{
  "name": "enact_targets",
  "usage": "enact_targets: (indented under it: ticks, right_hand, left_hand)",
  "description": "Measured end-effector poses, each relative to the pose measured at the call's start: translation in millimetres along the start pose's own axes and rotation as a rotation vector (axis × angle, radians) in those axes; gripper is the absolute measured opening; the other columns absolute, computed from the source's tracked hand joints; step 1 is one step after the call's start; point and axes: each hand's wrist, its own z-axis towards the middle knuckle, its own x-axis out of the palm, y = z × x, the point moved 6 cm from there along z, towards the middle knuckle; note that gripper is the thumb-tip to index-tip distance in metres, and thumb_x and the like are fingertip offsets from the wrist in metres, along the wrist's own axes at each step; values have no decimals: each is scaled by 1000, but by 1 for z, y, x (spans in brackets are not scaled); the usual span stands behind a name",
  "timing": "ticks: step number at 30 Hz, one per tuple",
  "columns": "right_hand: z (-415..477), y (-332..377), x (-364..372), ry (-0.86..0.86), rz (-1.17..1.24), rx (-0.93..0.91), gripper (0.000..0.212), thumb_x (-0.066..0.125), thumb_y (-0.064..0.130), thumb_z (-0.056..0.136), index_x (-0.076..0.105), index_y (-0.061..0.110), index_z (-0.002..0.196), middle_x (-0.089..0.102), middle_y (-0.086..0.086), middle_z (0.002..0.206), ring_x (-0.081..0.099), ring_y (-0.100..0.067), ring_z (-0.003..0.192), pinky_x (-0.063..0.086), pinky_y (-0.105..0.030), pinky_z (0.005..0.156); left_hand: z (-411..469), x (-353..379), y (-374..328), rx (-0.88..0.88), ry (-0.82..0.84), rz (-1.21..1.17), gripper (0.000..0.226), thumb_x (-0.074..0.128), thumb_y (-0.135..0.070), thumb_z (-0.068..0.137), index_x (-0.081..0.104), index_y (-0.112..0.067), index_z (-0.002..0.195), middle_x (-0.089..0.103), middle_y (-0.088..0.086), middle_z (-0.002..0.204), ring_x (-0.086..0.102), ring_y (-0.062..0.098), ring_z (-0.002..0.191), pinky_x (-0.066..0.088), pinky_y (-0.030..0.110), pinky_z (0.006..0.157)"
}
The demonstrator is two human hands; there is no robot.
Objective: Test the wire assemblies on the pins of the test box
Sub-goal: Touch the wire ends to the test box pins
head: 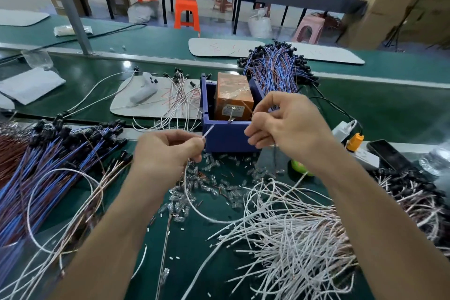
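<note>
Wire (209, 130) jutting from left hand (165, 151), right hand (287, 124) unclear

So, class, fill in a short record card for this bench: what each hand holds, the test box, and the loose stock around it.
Left hand: pinches white wire end, tip near box's front corner
Right hand: pinches thin brown wire end at box's front rim
Test box: blue plastic box holding orange block
Loose stock: white wire pile right; blue wire bundle left
</note>
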Motion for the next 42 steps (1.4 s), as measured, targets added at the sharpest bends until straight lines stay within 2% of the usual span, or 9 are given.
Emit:
enact_targets:
  ticks: [2, 5, 9, 13, 16, 22, 26, 36, 42]
  right_hand:
    - [6, 2, -14, -29, -222, -51, 16, 72, 4, 91, 71, 16, 79, 76, -1, 67, 71, -17, 56, 55, -23, 54]
    - [14, -7, -33, -85, -468, -64, 15, 83, 17, 82, 76, 25, 71, 73, 12, 63, 67, -1, 57, 52, -18, 61]
    - [18, -28, -52, -173, -565, -42, 12, 85, 22, 76, 79, 29, 69, 69, 21, 61, 65, 3, 62, 49, -14, 60]
    - [16, -46, -58, -237, -575, -34, 12, 86, 24, 76, 78, 29, 68, 69, 17, 59, 66, -1, 61, 59, -29, 70]
    - [17, -57, -58, -240, -572, -27, 14, 85, 25, 76, 77, 31, 67, 68, 18, 59, 68, -4, 65, 59, -32, 71]
    - [23, -64, -58, -229, -556, -43, 13, 85, 26, 75, 76, 32, 66, 66, 25, 59, 66, -1, 63, 54, -26, 65]
    - [28, -64, -59, -228, -545, -55, 15, 85, 25, 75, 76, 30, 65, 66, 23, 58, 65, -1, 61, 53, -25, 64]
    - [34, -58, -58, -217, -579, -41, 12, 80, 24, 79, 76, 27, 69, 68, 13, 60, 66, -11, 67, 58, -36, 70]
    - [41, -61, -56, -233, -564, -33, 21, 81, 26, 79, 71, 34, 62, 64, 26, 58, 62, -1, 59, 48, -23, 60]
  left_hand:
    - [4, 5, -13, 115, -69, 250, 23, 80, -21, 83, 79, -41, 71, 71, -11, 59, 59, 0, 45, 44, 16, 50]
    - [12, 12, -25, 228, -142, 490, 23, 79, -27, 83, 73, -35, 62, 66, -29, 60, 63, -11, 61, 42, 6, 48]
    - [27, 26, -22, 274, -128, 598, 19, 76, -25, 86, 74, -33, 69, 66, -21, 58, 62, -1, 56, 39, 6, 51]
    - [37, 36, -17, 280, -131, 628, 18, 76, -24, 87, 74, -31, 71, 67, -19, 63, 62, 1, 59, 49, 20, 59]
    - [41, 41, -14, 290, -130, 642, 17, 76, -24, 88, 75, -31, 72, 67, -18, 64, 63, 3, 60, 54, 25, 63]
    - [48, 46, -10, 285, -123, 636, 17, 76, -25, 86, 75, -34, 72, 65, -21, 58, 62, -3, 60, 37, 4, 51]
    - [52, 48, -10, 290, -112, 577, 23, 76, -22, 86, 73, -34, 66, 64, -28, 60, 61, -9, 66, 39, 3, 54]
    - [59, 50, -12, 299, -120, 578, 26, 76, -22, 86, 70, -36, 65, 64, -19, 56, 62, -8, 65, 39, 4, 49]
    - [59, 50, -12, 300, -107, 570, 26, 77, -22, 87, 70, -36, 66, 65, -19, 57, 62, -8, 65, 42, 4, 52]
